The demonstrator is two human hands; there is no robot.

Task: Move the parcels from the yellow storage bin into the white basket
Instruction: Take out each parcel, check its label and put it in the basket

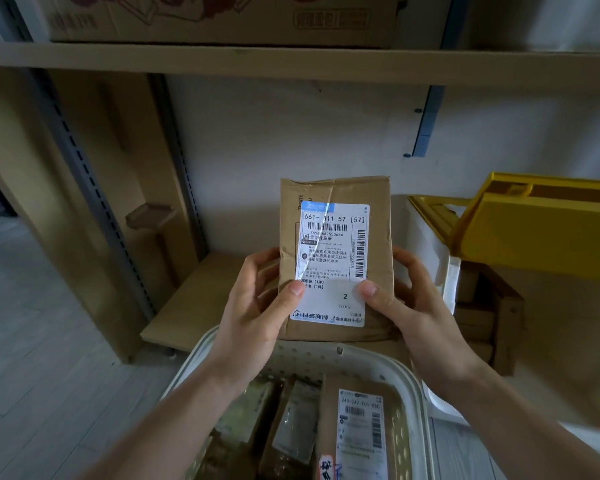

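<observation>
Brown parcel held up over the white basket

The yellow storage bin [520, 230] sat on the right, the white basket [414, 386] below – other parcels [359, 431] lay inside it. The left hand [257, 306] and right hand [409, 299] both gripped the brown parcel [336, 251] – thumbs on its label.

Four parcels: one held upright [336, 251], three in one white basket [414, 386].
</observation>
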